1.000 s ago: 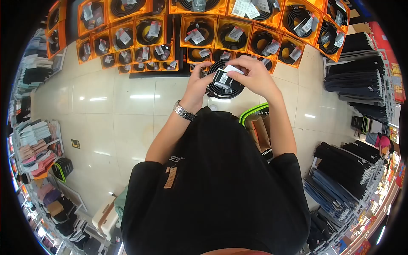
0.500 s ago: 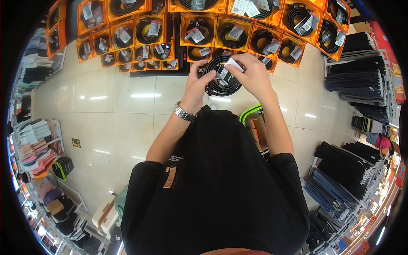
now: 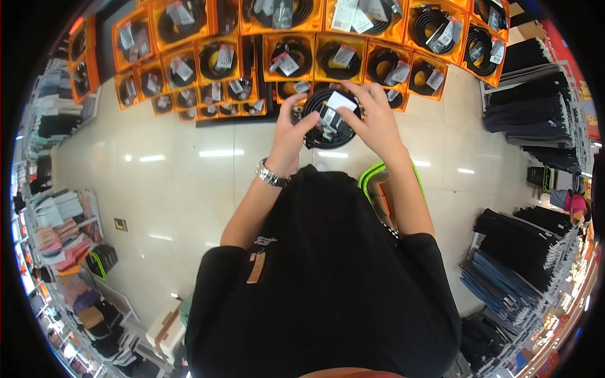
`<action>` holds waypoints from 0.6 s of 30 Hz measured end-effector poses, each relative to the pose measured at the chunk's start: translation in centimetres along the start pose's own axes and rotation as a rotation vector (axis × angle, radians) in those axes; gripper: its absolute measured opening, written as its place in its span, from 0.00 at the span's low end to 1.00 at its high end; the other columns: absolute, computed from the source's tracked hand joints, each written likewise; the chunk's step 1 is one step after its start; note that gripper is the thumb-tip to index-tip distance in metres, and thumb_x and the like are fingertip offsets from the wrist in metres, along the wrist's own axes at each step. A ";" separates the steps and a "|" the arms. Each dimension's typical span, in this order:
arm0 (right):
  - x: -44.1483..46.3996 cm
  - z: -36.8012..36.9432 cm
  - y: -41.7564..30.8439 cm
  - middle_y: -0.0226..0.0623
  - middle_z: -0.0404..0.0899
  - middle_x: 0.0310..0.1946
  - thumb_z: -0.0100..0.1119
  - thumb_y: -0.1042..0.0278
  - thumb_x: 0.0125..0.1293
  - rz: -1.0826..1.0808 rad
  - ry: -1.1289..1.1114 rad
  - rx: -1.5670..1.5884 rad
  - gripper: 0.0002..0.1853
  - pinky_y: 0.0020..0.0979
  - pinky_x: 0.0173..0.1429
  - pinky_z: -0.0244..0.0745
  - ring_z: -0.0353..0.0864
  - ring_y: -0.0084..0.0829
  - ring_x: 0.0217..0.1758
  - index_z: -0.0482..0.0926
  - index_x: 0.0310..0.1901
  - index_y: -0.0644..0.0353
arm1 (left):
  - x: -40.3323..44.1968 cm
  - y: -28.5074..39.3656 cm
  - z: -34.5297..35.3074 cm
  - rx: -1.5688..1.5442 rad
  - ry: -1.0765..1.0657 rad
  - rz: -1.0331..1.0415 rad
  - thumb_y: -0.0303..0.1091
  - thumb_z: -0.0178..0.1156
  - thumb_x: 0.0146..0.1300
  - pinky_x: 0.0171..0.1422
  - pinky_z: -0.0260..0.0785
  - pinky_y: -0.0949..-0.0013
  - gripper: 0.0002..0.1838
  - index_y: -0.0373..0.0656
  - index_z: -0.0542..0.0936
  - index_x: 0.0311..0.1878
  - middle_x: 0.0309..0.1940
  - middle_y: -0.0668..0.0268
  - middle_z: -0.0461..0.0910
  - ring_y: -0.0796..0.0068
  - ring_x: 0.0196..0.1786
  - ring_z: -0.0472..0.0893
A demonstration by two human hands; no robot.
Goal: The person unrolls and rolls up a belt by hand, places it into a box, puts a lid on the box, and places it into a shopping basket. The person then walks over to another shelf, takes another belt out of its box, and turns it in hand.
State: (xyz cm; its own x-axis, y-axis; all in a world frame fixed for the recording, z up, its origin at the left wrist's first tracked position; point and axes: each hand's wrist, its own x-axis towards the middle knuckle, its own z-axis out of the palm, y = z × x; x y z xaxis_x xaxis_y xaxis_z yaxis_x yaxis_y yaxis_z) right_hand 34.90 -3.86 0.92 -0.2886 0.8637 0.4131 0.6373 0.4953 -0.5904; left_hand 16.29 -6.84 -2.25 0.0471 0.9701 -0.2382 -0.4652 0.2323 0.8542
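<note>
A coiled black belt (image 3: pixel 340 135) is held up in front of my chest, between both hands. My left hand (image 3: pixel 292 131), with a metal watch at the wrist, grips the coil's left side, thumb resting on the front. On the right side, my right hand (image 3: pixel 373 120) is closed around the coil's edge, its thumb by the tags. A white tag (image 3: pixel 341 101) and a black tag (image 3: pixel 331 118) lie over the belt's middle. Part of the buckle area is hidden by my left fingers.
Orange boxes (image 3: pixel 288 58) with coiled, tagged belts fill the display ahead. A basket with a green rim (image 3: pixel 372 172) is by my right forearm. Racks of dark trousers (image 3: pixel 526 104) line the right; folded clothes (image 3: pixel 57 220) are stacked at left. Pale tiles (image 3: pixel 183 189) cover the floor.
The white tag now lies flatter and shows more of its face. My right fingers have spread a little along the coil's edge. The view has shifted slightly.
</note>
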 end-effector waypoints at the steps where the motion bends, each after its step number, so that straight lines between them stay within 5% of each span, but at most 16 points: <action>1: 0.0 -0.2 0.1 0.44 0.72 0.45 0.66 0.63 0.59 0.098 -0.001 0.123 0.28 0.31 0.50 0.70 0.74 0.37 0.46 0.71 0.60 0.62 | 0.1 0.3 0.3 0.040 0.002 0.022 0.25 0.62 0.61 0.49 0.72 0.74 0.27 0.40 0.65 0.62 0.42 0.64 0.78 0.79 0.41 0.78; 5: -0.1 -1.9 0.9 0.39 0.78 0.45 0.58 0.63 0.66 0.413 0.086 0.614 0.22 0.25 0.46 0.71 0.75 0.24 0.41 0.73 0.58 0.66 | 0.6 1.9 1.9 0.040 -0.046 0.057 0.25 0.61 0.63 0.50 0.72 0.73 0.26 0.41 0.65 0.63 0.46 0.64 0.76 0.78 0.42 0.78; 11: 0.3 -6.0 2.0 0.38 0.82 0.32 0.57 0.64 0.66 0.384 -0.001 0.417 0.18 0.28 0.37 0.72 0.77 0.23 0.30 0.78 0.53 0.66 | 2.0 5.1 5.2 0.119 -0.173 0.164 0.26 0.62 0.63 0.50 0.73 0.74 0.27 0.41 0.65 0.64 0.52 0.62 0.71 0.78 0.43 0.77; 18: 2.6 -13.4 2.5 0.45 0.80 0.25 0.58 0.64 0.63 0.235 -0.058 0.238 0.19 0.31 0.34 0.72 0.79 0.34 0.26 0.77 0.53 0.66 | 4.2 6.8 10.8 0.222 -0.274 0.234 0.25 0.60 0.63 0.50 0.74 0.72 0.25 0.40 0.65 0.63 0.45 0.65 0.73 0.77 0.42 0.78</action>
State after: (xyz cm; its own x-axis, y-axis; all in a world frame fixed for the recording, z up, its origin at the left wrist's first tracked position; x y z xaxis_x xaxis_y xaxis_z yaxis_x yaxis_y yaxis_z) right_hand 45.29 -1.63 9.83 -0.1981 0.9573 0.2105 0.5086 0.2840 -0.8128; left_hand 22.85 -0.43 7.50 0.2102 0.9744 0.0797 -0.2909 -0.0155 0.9566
